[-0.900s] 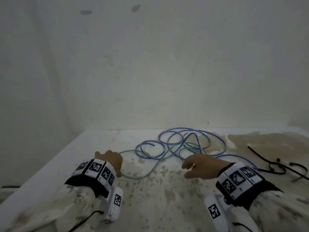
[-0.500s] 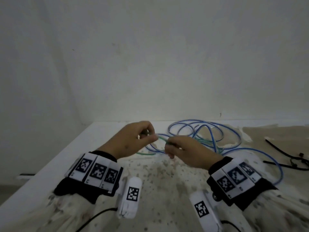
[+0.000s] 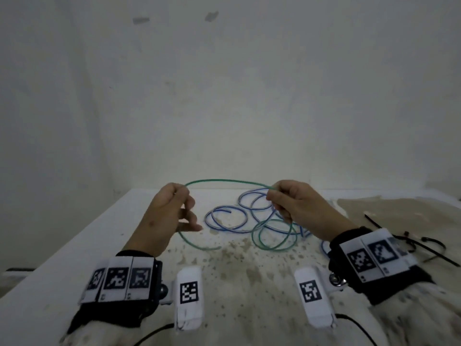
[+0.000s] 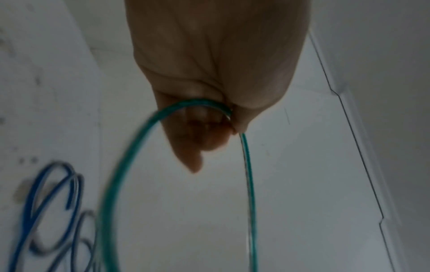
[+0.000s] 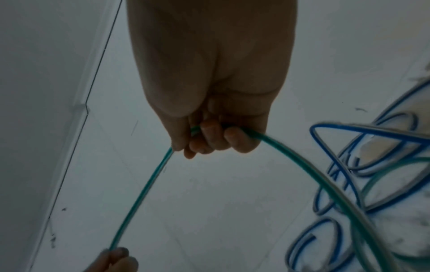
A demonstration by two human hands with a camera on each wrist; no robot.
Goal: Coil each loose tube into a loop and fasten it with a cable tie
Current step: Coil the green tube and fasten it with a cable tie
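A thin green tube [image 3: 225,181] arcs in the air between both hands above the table. My left hand [image 3: 172,208] pinches it near one end [image 4: 204,104], and the free end curls down to the table [image 3: 199,245]. My right hand [image 3: 289,201] grips it further along [image 5: 274,145], with the rest looping down onto the table [image 3: 272,236]. A blue tube [image 3: 224,218] lies in loose curls on the table behind and between the hands [image 5: 363,165]. Black cable ties [image 3: 419,243] lie at the right.
The white table [image 3: 74,258] is stained brown in the middle and at the right. Its left edge drops off close to my left arm. A plain wall [image 3: 224,96] rises right behind the table.
Both hands went from resting near the table to picking up the green tube. They then rose and moved apart, stretching an arc of it between them.
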